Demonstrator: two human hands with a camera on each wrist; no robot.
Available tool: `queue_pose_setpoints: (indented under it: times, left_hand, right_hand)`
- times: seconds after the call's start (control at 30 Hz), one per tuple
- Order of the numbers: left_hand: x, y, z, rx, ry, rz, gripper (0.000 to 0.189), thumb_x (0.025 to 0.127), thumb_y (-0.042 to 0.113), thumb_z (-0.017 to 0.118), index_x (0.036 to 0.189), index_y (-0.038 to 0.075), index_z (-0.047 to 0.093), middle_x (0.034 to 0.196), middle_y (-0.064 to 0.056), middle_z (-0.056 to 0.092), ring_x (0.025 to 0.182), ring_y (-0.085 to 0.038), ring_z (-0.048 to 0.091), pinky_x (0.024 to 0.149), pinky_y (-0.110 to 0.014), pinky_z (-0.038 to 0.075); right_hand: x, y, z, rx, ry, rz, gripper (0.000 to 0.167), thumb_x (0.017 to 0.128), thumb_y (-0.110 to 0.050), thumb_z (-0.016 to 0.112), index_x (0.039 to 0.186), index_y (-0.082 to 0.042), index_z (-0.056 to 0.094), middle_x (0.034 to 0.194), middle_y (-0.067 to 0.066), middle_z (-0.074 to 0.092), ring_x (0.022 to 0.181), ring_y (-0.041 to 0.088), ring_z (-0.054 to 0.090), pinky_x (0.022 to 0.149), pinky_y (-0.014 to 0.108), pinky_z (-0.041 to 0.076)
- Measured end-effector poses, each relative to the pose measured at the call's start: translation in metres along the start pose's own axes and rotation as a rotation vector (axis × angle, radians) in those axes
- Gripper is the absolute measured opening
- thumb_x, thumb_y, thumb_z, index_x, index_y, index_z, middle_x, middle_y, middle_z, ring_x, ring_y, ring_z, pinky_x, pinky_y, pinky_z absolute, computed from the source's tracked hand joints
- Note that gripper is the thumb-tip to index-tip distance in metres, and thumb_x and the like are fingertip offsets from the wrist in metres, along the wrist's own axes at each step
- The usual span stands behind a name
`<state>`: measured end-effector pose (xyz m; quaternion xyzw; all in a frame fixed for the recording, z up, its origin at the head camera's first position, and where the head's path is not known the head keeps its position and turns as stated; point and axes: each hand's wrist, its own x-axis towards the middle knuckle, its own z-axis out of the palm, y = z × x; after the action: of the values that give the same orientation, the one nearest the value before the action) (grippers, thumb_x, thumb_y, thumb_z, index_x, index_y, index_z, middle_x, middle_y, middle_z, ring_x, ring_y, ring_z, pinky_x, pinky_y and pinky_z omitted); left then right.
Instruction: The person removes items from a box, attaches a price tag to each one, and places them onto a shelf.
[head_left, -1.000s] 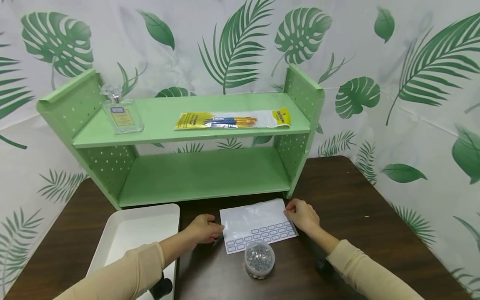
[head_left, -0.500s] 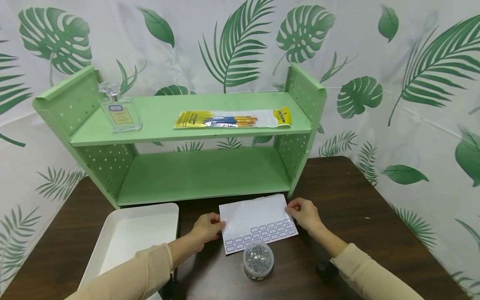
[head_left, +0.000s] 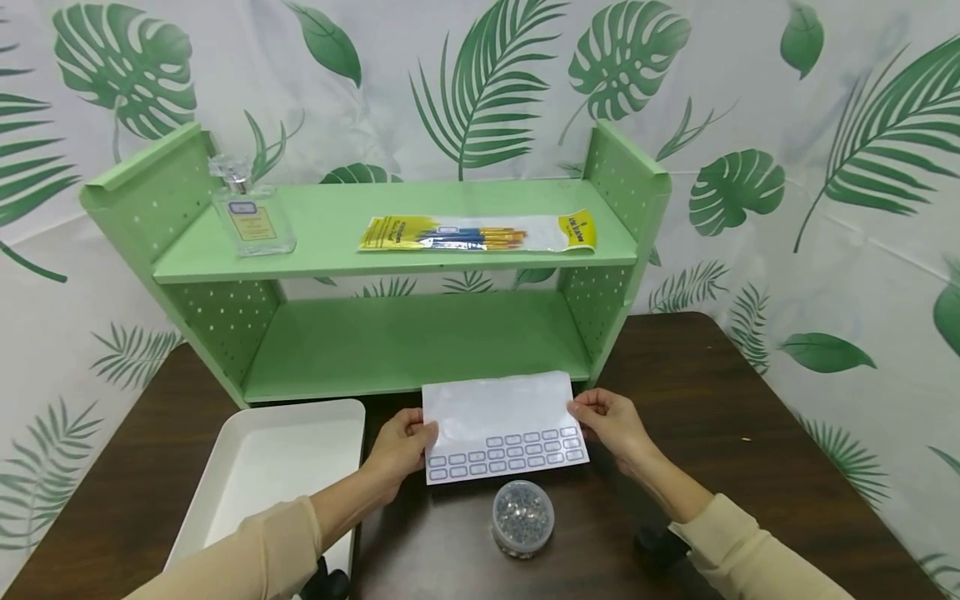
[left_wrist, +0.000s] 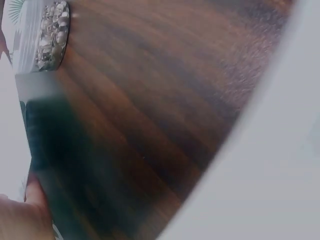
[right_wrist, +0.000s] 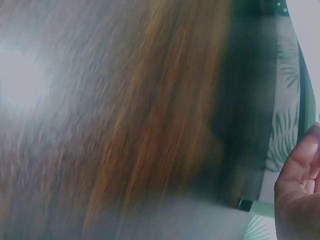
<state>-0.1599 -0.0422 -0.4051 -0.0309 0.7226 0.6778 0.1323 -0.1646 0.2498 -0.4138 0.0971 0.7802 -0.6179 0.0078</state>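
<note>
A white sheet of stickers (head_left: 495, 408), with rows of blue-bordered labels along its lower part, is held up in front of the shelf. My left hand (head_left: 401, 447) pinches its left edge, thumb on the face. At the opposite edge my right hand (head_left: 613, 427) grips it between thumb and fingers. Just below the sheet, a round clear jar (head_left: 522, 518) of silvery bits stands on the table; the left wrist view shows the jar's side (left_wrist: 52, 37). Only part of the right hand (right_wrist: 300, 185) appears in the right wrist view.
A green two-tier shelf (head_left: 420, 346) stands behind the hands. On its upper board are a glass perfume bottle (head_left: 255, 223) and a packet of paintbrushes (head_left: 480, 235). A white tray (head_left: 281, 467) lies left on the dark wooden table (head_left: 750, 500).
The left hand has taken hold of the sheet's left edge. Both hands have raised the sheet off the table and tilted it up, away from the jar. The jar stays on the table.
</note>
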Motion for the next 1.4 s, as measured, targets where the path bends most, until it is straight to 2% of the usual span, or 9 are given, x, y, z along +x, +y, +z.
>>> queue_pose_setpoints:
  times: [0.17, 0.37, 0.43, 0.53, 0.63, 0.83, 0.97, 1.2, 1.4]
  left_hand:
    - [-0.004, -0.001, -0.002, -0.004, 0.055, 0.042, 0.049, 0.093, 0.014, 0.058, 0.130, -0.006, 0.032, 0.122, -0.028, 0.054, 0.089, -0.019, 0.060, 0.070, -0.029, 0.053]
    - [-0.011, 0.002, -0.002, 0.022, 0.126, 0.112, 0.043, 0.088, 0.016, 0.065, 0.117, 0.002, 0.037, 0.121, -0.019, 0.054, 0.097, -0.020, 0.050, 0.062, -0.022, 0.042]
    - [-0.016, 0.002, 0.000, -0.015, 0.132, 0.123, 0.043, 0.088, 0.017, 0.066, 0.115, 0.001, 0.037, 0.125, -0.019, 0.050, 0.101, -0.020, 0.049, 0.064, -0.022, 0.047]
    - [-0.026, 0.001, 0.004, -0.101, 0.145, 0.115, 0.042, 0.089, 0.017, 0.064, 0.115, 0.000, 0.037, 0.135, -0.022, 0.042, 0.105, -0.022, 0.052, 0.076, -0.032, 0.054]
    - [-0.037, 0.000, 0.010, -0.218, 0.163, 0.079, 0.038, 0.090, 0.015, 0.063, 0.114, 0.002, 0.038, 0.138, -0.022, 0.038, 0.106, -0.021, 0.054, 0.085, -0.041, 0.053]
    - [-0.052, -0.003, 0.025, -0.356, 0.142, 0.008, 0.037, 0.091, 0.015, 0.062, 0.122, 0.004, 0.044, 0.112, -0.008, 0.056, 0.093, -0.015, 0.059, 0.084, -0.037, 0.054]
    - [-0.052, -0.003, 0.036, -0.369, 0.126, 0.015, 0.042, 0.091, 0.015, 0.061, 0.129, 0.004, 0.046, 0.099, -0.002, 0.059, 0.088, -0.012, 0.061, 0.082, -0.033, 0.054]
    - [-0.042, -0.002, 0.052, -0.342, 0.135, 0.061, 0.046, 0.090, 0.008, 0.060, 0.135, 0.006, 0.048, 0.121, -0.014, 0.050, 0.087, -0.007, 0.057, 0.089, -0.038, 0.052]
    - [-0.036, -0.003, 0.059, -0.322, 0.184, 0.094, 0.047, 0.087, 0.000, 0.062, 0.132, 0.003, 0.051, 0.120, -0.018, 0.054, 0.085, -0.006, 0.059, 0.085, -0.035, 0.053]
  right_hand:
    - [-0.003, -0.004, 0.002, 0.077, -0.018, 0.037, 0.015, 0.091, -0.011, 0.061, 0.096, 0.003, 0.057, 0.069, -0.005, 0.059, 0.062, 0.005, 0.055, 0.057, 0.020, 0.049]
    - [-0.004, -0.006, 0.005, 0.162, -0.017, 0.039, 0.007, 0.091, -0.008, 0.059, 0.091, -0.001, 0.057, 0.069, -0.006, 0.060, 0.062, 0.005, 0.056, 0.056, 0.019, 0.049]
    - [-0.004, -0.007, 0.006, 0.189, -0.014, 0.036, 0.004, 0.091, -0.006, 0.059, 0.089, -0.003, 0.058, 0.069, -0.006, 0.060, 0.062, 0.004, 0.056, 0.056, 0.018, 0.048]
    - [-0.005, -0.008, 0.009, 0.222, -0.001, 0.033, 0.006, 0.091, -0.004, 0.059, 0.085, -0.006, 0.057, 0.068, -0.007, 0.060, 0.061, 0.005, 0.056, 0.056, 0.018, 0.048]
    - [-0.007, -0.010, 0.011, 0.251, 0.017, 0.031, 0.009, 0.091, -0.003, 0.058, 0.084, -0.008, 0.056, 0.067, -0.008, 0.061, 0.061, 0.005, 0.057, 0.056, 0.018, 0.048]
    - [-0.009, -0.010, 0.017, 0.261, 0.055, 0.028, 0.007, 0.091, -0.003, 0.058, 0.085, -0.007, 0.056, 0.068, -0.008, 0.060, 0.062, 0.005, 0.056, 0.058, 0.018, 0.049]
    - [-0.012, -0.010, 0.021, 0.252, 0.067, 0.040, 0.004, 0.091, -0.005, 0.059, 0.089, -0.005, 0.056, 0.068, -0.008, 0.059, 0.061, 0.005, 0.055, 0.058, 0.019, 0.049]
    - [-0.017, -0.011, 0.029, 0.293, 0.068, 0.041, 0.004, 0.091, -0.005, 0.059, 0.090, -0.003, 0.055, 0.069, -0.006, 0.059, 0.062, 0.006, 0.056, 0.058, 0.019, 0.049]
    - [-0.019, -0.010, 0.033, 0.311, 0.078, 0.026, 0.006, 0.091, -0.005, 0.059, 0.089, -0.002, 0.055, 0.070, -0.004, 0.060, 0.062, 0.007, 0.056, 0.058, 0.019, 0.049]
